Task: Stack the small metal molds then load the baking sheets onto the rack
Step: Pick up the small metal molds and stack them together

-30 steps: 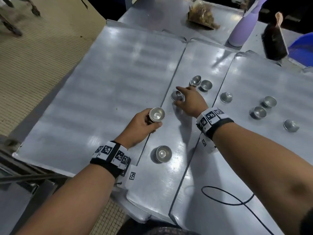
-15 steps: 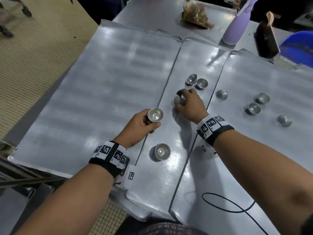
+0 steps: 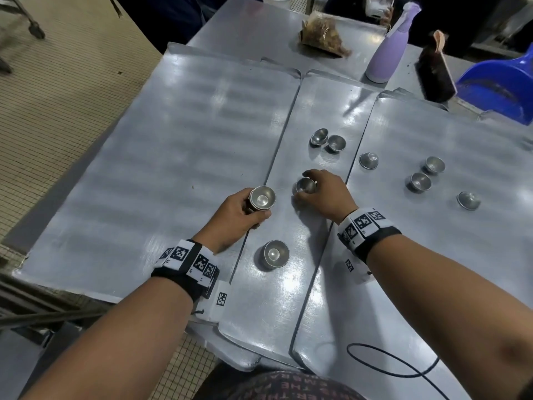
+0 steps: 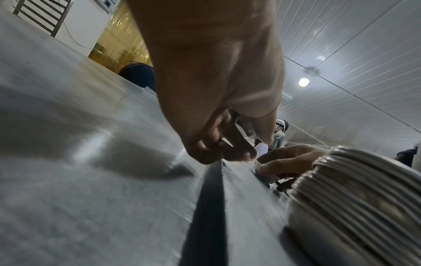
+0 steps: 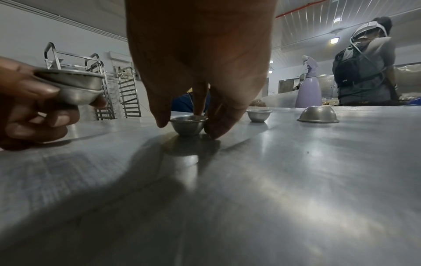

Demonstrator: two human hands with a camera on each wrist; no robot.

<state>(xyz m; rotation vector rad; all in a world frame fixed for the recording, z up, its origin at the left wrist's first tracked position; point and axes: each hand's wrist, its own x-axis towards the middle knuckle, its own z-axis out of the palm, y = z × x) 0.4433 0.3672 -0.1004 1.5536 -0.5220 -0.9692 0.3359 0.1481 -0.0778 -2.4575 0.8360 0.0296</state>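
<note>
I see open sheet (image 3: 178,157) on the left. Ahead of my hands, two molds (image 3: 328,140) block the middle lane; a stack (image 3: 275,253) sits near, and scattered molds (image 3: 427,177) dot the right.

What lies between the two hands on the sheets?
Only bare baking sheet, in the head view: left hand grips stacked metal molds, right hand pinches one small metal mold.

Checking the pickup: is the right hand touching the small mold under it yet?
Touching. In the right wrist view the fingers press both sides of the mold, which sits on the baking sheet.
</note>
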